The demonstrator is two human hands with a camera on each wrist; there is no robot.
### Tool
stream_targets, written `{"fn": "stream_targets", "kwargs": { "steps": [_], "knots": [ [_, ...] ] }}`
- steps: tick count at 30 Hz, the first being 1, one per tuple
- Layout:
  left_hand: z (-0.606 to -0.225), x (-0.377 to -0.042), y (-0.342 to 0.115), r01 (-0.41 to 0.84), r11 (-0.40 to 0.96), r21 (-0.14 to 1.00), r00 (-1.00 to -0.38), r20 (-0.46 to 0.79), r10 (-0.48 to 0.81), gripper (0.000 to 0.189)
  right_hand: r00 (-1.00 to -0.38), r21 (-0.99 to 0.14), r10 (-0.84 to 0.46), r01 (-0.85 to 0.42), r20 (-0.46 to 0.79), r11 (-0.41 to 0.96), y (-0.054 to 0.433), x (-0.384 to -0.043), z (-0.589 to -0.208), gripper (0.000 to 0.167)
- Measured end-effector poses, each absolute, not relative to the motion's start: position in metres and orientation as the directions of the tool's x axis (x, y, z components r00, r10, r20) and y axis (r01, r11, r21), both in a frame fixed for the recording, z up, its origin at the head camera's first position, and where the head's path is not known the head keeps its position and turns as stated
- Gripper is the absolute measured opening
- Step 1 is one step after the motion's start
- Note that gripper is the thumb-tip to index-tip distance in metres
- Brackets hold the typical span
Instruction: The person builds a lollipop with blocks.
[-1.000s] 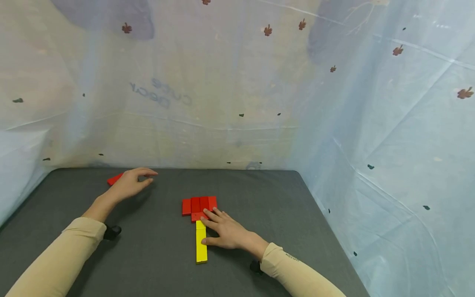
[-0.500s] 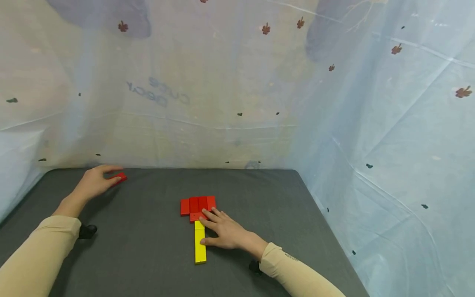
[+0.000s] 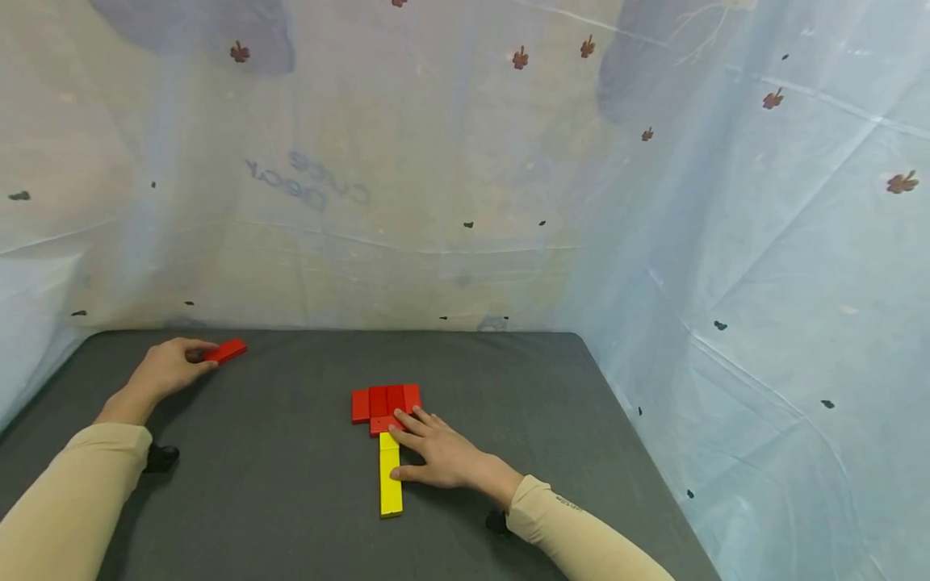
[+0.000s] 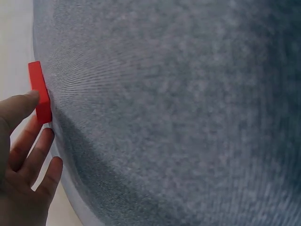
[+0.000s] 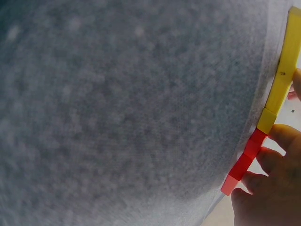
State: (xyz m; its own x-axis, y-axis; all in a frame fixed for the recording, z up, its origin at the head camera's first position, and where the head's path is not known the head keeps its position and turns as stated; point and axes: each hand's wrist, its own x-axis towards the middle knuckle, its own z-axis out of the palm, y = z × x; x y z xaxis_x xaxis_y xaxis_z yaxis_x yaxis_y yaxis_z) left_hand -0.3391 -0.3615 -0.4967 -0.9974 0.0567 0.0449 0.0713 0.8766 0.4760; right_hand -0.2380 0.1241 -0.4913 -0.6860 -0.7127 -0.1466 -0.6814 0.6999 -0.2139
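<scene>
Near the far left edge of the table, my left hand (image 3: 163,369) pinches one end of a red wooden block (image 3: 228,351). In the left wrist view the thumb lies against this red block (image 4: 40,92), and the other fingers are spread out below it. My right hand (image 3: 446,453) rests with spread fingers on the right side of a flat group of blocks. Several red blocks (image 3: 379,401) lie side by side in that group. Below them runs a yellow strip (image 3: 390,484), and the right thumb touches its edge. Part of the red group is hidden under the right fingers.
A dark grey cloth-covered table (image 3: 291,500) carries everything. Pale translucent sheeting (image 3: 407,266) with leaf-shaped marks hangs behind it and along the right side. Black wrist bands (image 3: 161,458) show at both sleeves.
My left hand has moved left to the lone red block and now grips its left end. The right hand stays on the block group. The head view has shifted slightly.
</scene>
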Motion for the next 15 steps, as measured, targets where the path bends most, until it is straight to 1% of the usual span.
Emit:
{"fn": "stream_targets", "kwargs": {
  "steps": [3, 10, 15],
  "knots": [
    [-0.4976, -0.3378, -0.3604, 0.066, 0.874, 0.482, -0.998, 0.044, 0.052, 0.049, -0.685, -0.211, -0.714, -0.684, -0.143, 0.698, 0.1239, -0.2378, -0.4913, 0.073],
    [-0.5017, -0.3372, -0.3570, 0.061, 0.876, 0.478, -0.996, 0.091, 0.020, 0.040, -0.686, -0.208, -0.714, -0.685, -0.141, 0.698, 0.1239, -0.2383, -0.4924, 0.073],
    [-0.5018, -0.3359, -0.3532, 0.042, 0.873, 0.485, -0.996, 0.091, -0.002, 0.040, -0.686, -0.204, -0.713, -0.685, -0.143, 0.700, 0.1237, -0.2383, -0.4927, 0.073]
  ]
}}
